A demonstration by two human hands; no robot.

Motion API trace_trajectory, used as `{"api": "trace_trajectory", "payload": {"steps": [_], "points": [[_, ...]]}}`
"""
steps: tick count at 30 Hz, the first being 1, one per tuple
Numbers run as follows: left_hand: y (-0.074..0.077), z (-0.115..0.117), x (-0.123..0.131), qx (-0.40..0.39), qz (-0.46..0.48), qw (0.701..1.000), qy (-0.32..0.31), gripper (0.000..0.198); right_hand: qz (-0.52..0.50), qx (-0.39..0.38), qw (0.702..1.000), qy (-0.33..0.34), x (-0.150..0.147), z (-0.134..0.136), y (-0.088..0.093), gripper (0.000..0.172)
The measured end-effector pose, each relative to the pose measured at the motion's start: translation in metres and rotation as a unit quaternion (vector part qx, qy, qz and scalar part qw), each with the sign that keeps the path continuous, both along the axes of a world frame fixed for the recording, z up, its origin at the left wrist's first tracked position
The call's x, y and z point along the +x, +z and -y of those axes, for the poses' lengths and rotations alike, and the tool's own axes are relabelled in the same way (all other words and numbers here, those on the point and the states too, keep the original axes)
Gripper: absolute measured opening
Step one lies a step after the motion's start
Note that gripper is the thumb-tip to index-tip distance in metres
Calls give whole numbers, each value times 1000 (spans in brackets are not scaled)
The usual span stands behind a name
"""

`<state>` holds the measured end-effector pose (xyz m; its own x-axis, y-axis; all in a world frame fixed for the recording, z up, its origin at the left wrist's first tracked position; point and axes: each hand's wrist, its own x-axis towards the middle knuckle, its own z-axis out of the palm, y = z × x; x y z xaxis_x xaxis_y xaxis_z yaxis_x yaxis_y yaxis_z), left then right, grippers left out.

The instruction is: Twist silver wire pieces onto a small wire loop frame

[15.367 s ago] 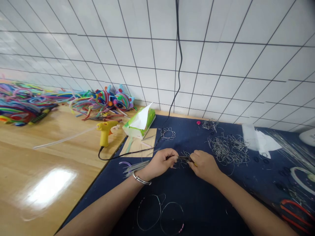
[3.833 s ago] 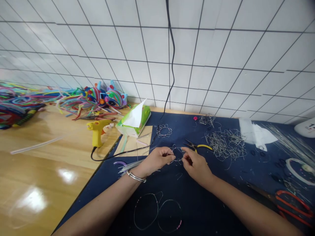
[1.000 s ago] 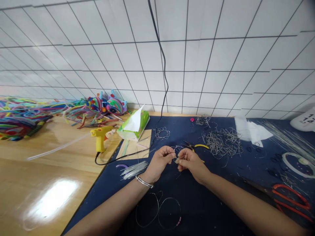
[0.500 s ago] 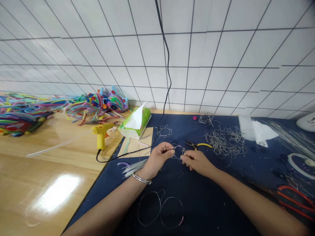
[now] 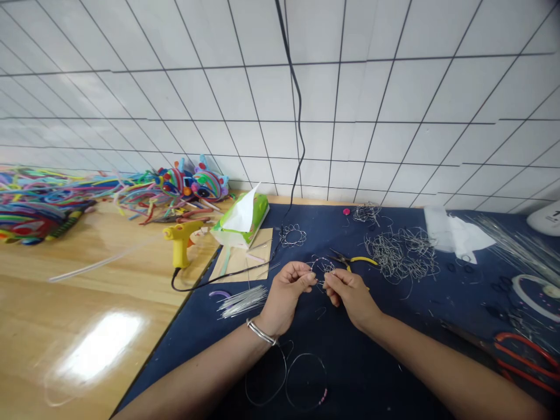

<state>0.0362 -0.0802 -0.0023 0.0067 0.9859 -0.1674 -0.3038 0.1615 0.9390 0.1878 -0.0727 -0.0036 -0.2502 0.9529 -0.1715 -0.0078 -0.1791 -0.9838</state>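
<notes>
A looped piece of thin silver wire (image 5: 322, 264) is held up between my two hands over the dark blue mat. My left hand (image 5: 289, 291), with a silver bangle at the wrist, pinches its left side between thumb and forefinger. On the other side my right hand (image 5: 350, 293) pinches the wire too, fingertips close to the left ones. Just behind the right hand lie pliers with yellow handles (image 5: 363, 259). Two large wire rings (image 5: 306, 354) rest nearer to me, one with pink beads. Under the left forearm's far side is a bundle of cut wires (image 5: 242, 301).
A tangled wire heap (image 5: 405, 254) and red-handled scissors (image 5: 525, 356) lie to the right. Behind the left hand are a wire flower ring (image 5: 293, 235), a tissue pack (image 5: 242, 219) and a yellow glue gun (image 5: 180, 242). A black cord (image 5: 298, 116) hangs down the tiled wall.
Both hands have shifted slightly right and nearer to me, the fingertips closer together. The wire piece has turned a little, and the wire bundle shows more beside the left wrist.
</notes>
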Motion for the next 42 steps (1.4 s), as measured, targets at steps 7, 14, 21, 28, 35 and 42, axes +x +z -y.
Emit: {"api": "trace_trajectory", "payload": {"steps": [7, 14, 21, 28, 35, 42], "points": [[3, 0, -2, -15, 15, 999, -34, 23, 10, -4, 1000, 24, 1, -1, 4, 29], [4, -4, -5, 4, -7, 1000, -1, 22, 10, -14, 999, 48, 3, -2, 3, 29], [1, 5, 1, -6, 6, 1000, -20, 18, -14, -18, 1000, 5, 1, -1, -3, 29], [3, 6, 3, -14, 13, 999, -31, 18, -19, -18, 1000, 2, 0, -2, -6, 28], [3, 3, 0, 6, -37, 998, -51, 18, 29, -8, 1000, 9, 1, -1, -6, 31], [5, 4, 0, 27, -93, 994, -44, 18, 191, 153, 968, -62, 8, -5, 10, 18]]}}
